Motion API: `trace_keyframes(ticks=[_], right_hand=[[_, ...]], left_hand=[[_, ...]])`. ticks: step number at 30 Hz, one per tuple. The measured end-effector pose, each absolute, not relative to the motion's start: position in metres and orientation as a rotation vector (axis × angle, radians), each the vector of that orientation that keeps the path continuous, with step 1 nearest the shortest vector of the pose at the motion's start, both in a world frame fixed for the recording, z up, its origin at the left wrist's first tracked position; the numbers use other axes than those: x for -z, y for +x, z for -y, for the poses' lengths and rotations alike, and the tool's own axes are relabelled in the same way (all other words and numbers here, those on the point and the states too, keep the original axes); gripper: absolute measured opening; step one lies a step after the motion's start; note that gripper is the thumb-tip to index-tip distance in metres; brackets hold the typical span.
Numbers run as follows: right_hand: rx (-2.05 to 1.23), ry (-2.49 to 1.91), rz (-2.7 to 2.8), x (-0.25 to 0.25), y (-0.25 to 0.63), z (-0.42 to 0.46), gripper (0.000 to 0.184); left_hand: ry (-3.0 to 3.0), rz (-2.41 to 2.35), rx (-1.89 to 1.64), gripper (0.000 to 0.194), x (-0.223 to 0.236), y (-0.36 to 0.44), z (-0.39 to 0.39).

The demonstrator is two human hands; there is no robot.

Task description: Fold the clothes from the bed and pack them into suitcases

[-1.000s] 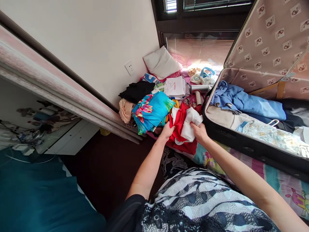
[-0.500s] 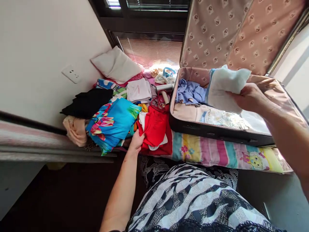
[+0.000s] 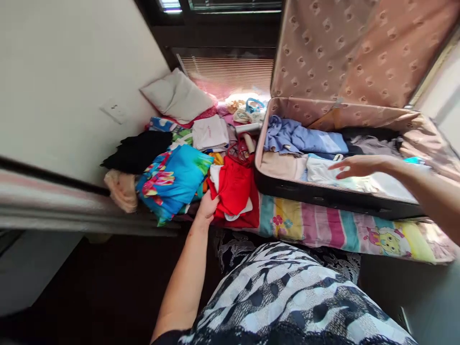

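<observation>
My left hand pinches the edge of a red garment lying left of the suitcase. White cloth shows beneath the red one. Over the open suitcase, my right hand hovers with fingers apart and nothing in them. Just below it, a white folded garment lies in the front part of the case. Behind that, blue folded clothes fill the back left, with dark grey clothes to their right. A bright blue floral garment rests left of my left hand.
Black clothing, a peach cloth, a white folded cloth and a pillow crowd the left side. The raised suitcase lid stands at the back right. A striped quilt runs along the front.
My right hand has let go of the white folded garment, which now lies in the suitcase's front part. My left hand keeps its hold on the red garment.
</observation>
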State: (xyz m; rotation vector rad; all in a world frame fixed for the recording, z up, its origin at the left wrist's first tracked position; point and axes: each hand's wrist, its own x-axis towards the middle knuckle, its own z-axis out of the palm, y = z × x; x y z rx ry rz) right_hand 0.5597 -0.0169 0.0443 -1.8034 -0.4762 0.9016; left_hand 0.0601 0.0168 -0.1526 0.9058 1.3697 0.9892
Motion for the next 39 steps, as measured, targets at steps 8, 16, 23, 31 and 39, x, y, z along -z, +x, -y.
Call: trace_keyframes(ticks=[8,16,23,31,39], right_hand=[[-1.245,-1.378,1.862,-0.007,0.373,0.055,0.039],[-1.241,-1.536,1.311,0.118,0.222,-0.001,0.057],[-1.437,-1.597,1.185,0.139,0.233,-0.016,0.070],[-1.546,-1.522,0.821,0.155,0.249,-0.018,0.068],[-1.712,-1.318,0.579,0.145,0.246,-0.020,0.005]], left_hand=[[1.003,-1.366,-1.053,0.048,0.152,0.065,-0.014],[1.164,-1.392,-1.020,0.049,0.155,0.066,-0.013],[0.810,-1.204,-1.075,0.046,0.168,0.060,-0.014],[0.659,-1.137,-1.096,0.039,0.167,0.059,-0.014],[1.281,-1.634,-1.052,0.038,0.152,0.062,-0.004]])
